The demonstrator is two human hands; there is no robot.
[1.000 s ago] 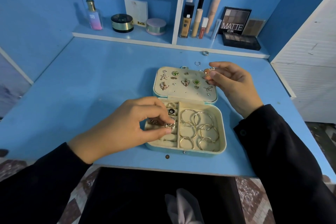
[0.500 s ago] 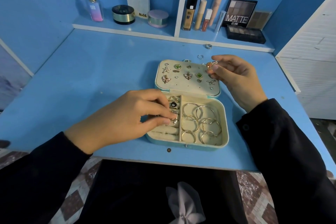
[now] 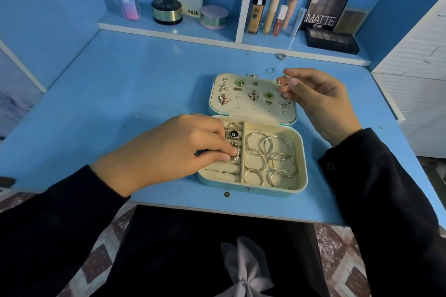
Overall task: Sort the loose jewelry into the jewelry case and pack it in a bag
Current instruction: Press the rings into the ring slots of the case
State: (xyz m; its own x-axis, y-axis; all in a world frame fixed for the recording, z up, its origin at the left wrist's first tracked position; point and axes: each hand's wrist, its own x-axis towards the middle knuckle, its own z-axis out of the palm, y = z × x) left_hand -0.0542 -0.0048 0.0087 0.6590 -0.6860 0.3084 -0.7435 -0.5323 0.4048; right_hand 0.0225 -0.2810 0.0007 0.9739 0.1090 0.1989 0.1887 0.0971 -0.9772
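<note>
Your left hand (image 3: 169,152) pinches a small silver ridged ring (image 3: 235,157) against the cream padded rolls in the left compartment of the open pale-blue jewelry case (image 3: 303,177). The case lies flat on the blue surface (image 3: 144,79). Your right hand (image 3: 318,96) holds a thin gold ring (image 3: 282,80) between thumb and fingertips above the lid's far right corner.

Expect both rings to be feather-light, rigid and slick, likely to roll or skid if dropped. Grip across the band's edges, not its polished face. The rolls look soft, so press each band into a slot until it seats.

A loose silver ring (image 3: 270,70) lies just beyond the lid; pinch it from above. The case seems light and stiff, so once it is closed, take it by its long sides.
</note>
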